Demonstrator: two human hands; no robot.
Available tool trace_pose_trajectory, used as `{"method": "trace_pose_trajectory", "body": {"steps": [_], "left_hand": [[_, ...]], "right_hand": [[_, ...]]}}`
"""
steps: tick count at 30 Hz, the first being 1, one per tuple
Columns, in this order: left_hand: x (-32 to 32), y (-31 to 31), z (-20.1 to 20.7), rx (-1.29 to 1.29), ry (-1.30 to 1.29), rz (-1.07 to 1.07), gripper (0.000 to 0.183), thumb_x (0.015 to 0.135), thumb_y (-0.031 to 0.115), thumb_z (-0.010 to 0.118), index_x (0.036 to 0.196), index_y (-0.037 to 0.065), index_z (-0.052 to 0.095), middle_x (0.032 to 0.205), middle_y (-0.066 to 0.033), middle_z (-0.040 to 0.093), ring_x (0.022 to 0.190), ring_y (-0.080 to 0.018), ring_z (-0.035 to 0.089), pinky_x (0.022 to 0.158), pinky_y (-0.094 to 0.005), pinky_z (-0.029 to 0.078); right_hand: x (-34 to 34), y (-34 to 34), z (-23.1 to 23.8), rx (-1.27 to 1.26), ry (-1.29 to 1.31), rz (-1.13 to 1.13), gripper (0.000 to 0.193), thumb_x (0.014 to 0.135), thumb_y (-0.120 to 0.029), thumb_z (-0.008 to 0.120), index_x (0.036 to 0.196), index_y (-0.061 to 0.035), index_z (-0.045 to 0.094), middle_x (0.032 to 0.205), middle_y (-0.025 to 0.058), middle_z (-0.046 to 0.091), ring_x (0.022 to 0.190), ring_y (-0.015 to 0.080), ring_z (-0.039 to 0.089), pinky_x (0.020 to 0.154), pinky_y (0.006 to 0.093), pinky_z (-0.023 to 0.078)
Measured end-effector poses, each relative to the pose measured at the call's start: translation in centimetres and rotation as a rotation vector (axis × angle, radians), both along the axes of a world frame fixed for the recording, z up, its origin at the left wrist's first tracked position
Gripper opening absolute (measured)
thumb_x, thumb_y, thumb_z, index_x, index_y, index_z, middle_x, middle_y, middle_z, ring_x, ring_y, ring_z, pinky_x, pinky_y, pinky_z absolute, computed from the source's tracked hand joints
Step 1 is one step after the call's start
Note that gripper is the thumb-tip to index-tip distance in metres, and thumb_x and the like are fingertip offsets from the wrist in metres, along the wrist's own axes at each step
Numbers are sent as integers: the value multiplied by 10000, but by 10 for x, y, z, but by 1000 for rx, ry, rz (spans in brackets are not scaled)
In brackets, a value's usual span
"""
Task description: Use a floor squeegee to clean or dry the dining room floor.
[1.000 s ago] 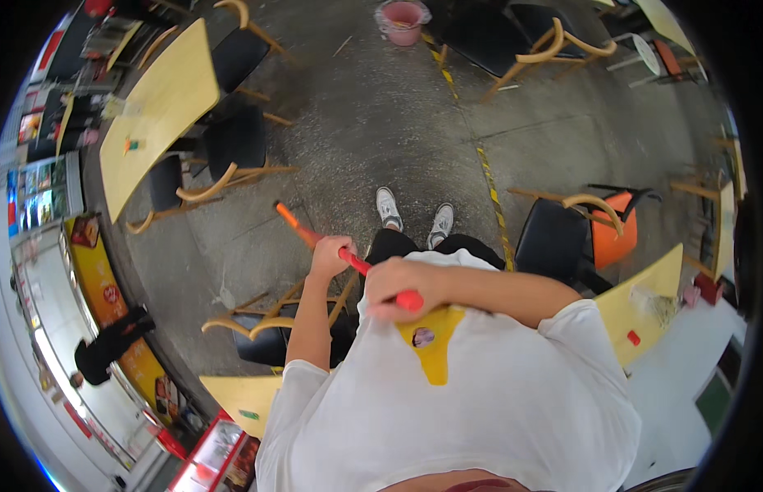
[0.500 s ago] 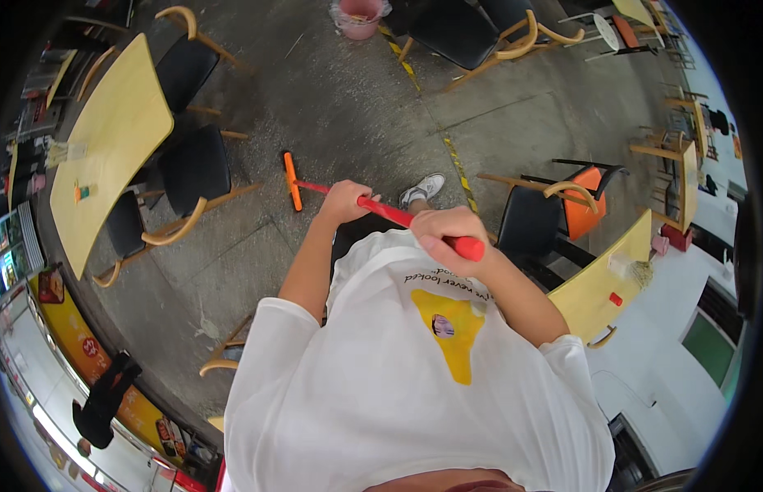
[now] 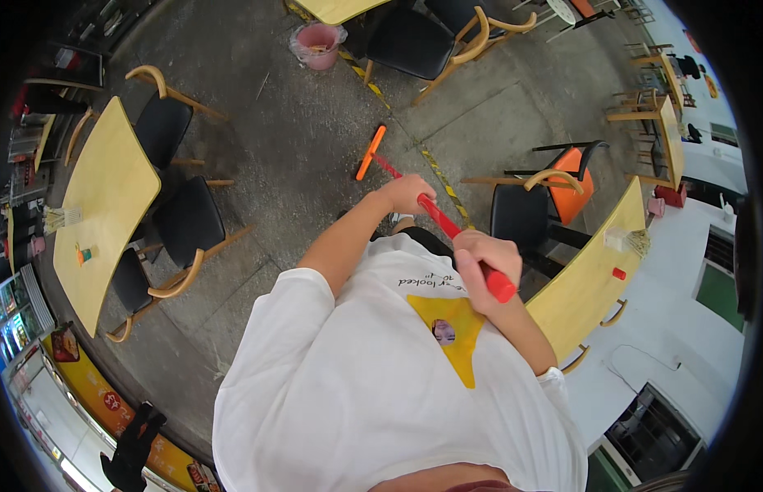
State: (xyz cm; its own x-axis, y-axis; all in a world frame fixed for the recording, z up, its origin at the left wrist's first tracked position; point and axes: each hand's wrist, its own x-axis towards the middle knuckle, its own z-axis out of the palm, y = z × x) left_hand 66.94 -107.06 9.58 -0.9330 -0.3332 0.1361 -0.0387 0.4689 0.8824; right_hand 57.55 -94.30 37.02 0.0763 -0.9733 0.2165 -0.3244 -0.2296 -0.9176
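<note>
Taking the clock round the middle of the head view, the person's left hand [image 3: 406, 194], near twelve to one, is closed around a long round red pole [image 3: 439, 215]. The right hand [image 3: 484, 258], towards three, is clamped on the same pole higher up, its rounded butt end poking out past the fist at about four. From the left hand the pole slants away to a narrow straight orange bar head [image 3: 371, 152] at twelve, down by the dark grey concrete floor [image 3: 291, 123]; whether the bar presses on it cannot be told. Just beyond, at one, runs yellow-and-black striped tape [image 3: 441, 182]. A round pink bucket with a clear plastic liner [image 3: 317, 47] stands at eleven, a pale yellow rectangular table [image 3: 111, 205] at nine, and a black wood-armed chair [image 3: 517, 217] at two.
</note>
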Motion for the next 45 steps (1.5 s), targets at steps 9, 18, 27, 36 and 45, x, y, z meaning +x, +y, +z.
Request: {"method": "trace_pose_trajectory", "body": {"steps": [9, 18, 27, 36, 45], "left_hand": [[73, 59, -5, 123, -358, -77, 294, 798, 359, 677, 774, 68, 707, 793, -190, 686, 790, -394, 664, 700, -485, 514], [127, 117, -36, 190, -511, 51, 298, 808, 364, 681, 776, 68, 700, 803, -189, 685, 818, -388, 665, 707, -484, 506], [124, 108, -28, 309, -490, 252, 246, 731, 283, 724, 819, 54, 709, 813, -198, 682, 764, -380, 658, 688, -434, 511], [139, 106, -40, 378, -405, 340, 244, 741, 258, 740, 868, 51, 733, 755, -180, 675, 715, -355, 653, 676, -413, 505], [140, 100, -26, 379, -354, 368, 206, 761, 217, 703, 839, 27, 717, 715, -178, 660, 665, -328, 647, 654, -410, 495]], "right_hand": [[-23, 31, -18, 198, -322, 97, 168, 884, 48, 560, 717, 50, 540, 674, 124, 584, 634, 248, 581, 659, 340, 499], [0, 62, -67, 344, -294, 213, 141, 926, -26, 597, 794, 23, 591, 678, 98, 580, 604, 169, 537, 586, 297, 427], [-2, 46, -55, 569, -306, 20, 145, 910, -18, 667, 885, -23, 525, 915, 79, 633, 891, 165, 628, 829, 306, 496], [8, 32, -26, 89, 120, 40, 770, 784, -104, 825, 1433, -60, 414, 1314, 151, 591, 1220, 269, 583, 1037, 389, 441], [7, 25, -20, 93, 137, 102, 855, 861, -48, 736, 1552, -73, 232, 1376, 143, 578, 1212, 271, 587, 1030, 387, 451]]}}
